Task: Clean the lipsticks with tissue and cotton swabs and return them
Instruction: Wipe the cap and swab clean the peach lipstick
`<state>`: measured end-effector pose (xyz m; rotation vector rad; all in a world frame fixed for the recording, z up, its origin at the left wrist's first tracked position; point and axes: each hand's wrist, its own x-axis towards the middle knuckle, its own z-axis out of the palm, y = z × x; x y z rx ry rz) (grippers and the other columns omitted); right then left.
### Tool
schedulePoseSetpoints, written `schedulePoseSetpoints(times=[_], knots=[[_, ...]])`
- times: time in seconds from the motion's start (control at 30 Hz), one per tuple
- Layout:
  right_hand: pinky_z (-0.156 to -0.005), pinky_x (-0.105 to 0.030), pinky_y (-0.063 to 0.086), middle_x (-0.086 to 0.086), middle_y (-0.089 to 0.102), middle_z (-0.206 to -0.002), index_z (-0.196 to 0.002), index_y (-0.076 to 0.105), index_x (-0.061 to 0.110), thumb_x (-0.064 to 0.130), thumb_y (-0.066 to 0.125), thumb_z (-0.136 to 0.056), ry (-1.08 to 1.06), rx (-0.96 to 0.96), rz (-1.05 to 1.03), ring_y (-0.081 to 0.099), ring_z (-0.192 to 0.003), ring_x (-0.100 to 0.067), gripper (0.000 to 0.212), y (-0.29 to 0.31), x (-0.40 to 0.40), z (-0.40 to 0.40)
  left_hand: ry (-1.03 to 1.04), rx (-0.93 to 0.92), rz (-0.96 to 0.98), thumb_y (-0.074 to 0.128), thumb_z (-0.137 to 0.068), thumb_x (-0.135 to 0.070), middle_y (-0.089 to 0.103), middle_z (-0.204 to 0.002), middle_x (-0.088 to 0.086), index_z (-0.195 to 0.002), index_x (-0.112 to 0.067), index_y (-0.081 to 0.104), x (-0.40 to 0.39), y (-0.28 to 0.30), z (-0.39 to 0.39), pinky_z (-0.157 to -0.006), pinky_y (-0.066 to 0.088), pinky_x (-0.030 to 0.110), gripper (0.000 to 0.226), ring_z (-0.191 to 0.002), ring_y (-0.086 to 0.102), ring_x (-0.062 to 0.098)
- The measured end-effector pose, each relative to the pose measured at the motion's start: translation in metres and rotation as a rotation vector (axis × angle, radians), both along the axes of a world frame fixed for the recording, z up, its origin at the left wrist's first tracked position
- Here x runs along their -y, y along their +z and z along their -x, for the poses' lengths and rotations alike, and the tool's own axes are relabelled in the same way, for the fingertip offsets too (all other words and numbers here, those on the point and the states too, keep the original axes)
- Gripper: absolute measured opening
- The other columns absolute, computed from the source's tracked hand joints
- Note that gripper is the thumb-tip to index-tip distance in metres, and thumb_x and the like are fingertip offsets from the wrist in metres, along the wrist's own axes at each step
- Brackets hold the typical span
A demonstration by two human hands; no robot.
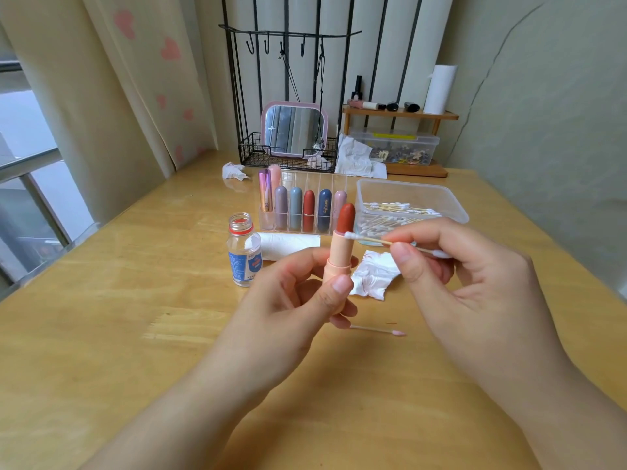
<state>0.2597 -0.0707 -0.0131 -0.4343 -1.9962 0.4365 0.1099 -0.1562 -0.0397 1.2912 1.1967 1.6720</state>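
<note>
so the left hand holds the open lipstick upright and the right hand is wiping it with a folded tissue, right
Not quite. The left hand does hold the open lipstick upright, but the right hand pinches a cotton swab, its tip at the tube's rim. The head view shows the stained tissue lying on the table.

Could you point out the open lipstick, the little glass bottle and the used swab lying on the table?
open lipstick [339, 259]: head view, peach tube.
glass bottle [243, 256]: head view, labelled body.
used swab [378, 330]: head view, mid-stick.
</note>
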Motion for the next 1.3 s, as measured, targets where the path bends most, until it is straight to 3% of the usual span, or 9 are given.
schedulePoseSetpoints(times=[0.47, 0.87, 1.3], knots=[[-0.054, -0.009, 0.035, 0.003, 0.052, -0.066, -0.083, 0.063, 0.031, 0.031, 0.055, -0.086, 0.047, -0.023, 0.083, 0.044, -0.054, -0.002, 0.009, 0.0000, -0.0018, 0.0002, -0.011, 0.019, 0.005, 0.060, -0.080, -0.024, 0.065, -0.074, -0.004, -0.097, -0.016, 0.067, 0.0004, 0.0005, -0.0006, -0.064, 0.051, 0.022, 0.020, -0.068, 0.063, 0.014], [-0.044, -0.025, 0.038, 0.017, 0.044, -0.053, -0.084, 0.065, 0.029, 0.035, 0.055, -0.085, 0.055, -0.044, 0.171, 0.041, -0.046, -0.007, 0.012, -0.0006, -0.0043, 0.0020, -0.017, 0.036, 0.011, 0.060, -0.079, -0.023, 0.065, -0.074, -0.001, -0.095, -0.016, 0.067, 0.0009, 0.0010, -0.0006, -0.063, 0.050, 0.021, 0.019, -0.068, 0.063, 0.016], [-0.045, -0.013, 0.034, 0.006, 0.044, -0.050, -0.081, 0.066, 0.029, 0.023, 0.059, -0.085, 0.085, -0.062, 0.267, 0.038, -0.043, -0.005, 0.010, -0.0023, -0.0037, 0.0027, -0.026, 0.046, 0.011, 0.060, -0.079, -0.022, 0.062, -0.074, 0.000, -0.097, -0.014, 0.068, 0.0007, 0.0013, -0.0013, -0.063, 0.051, 0.023, 0.021, -0.068, 0.062, 0.015]])
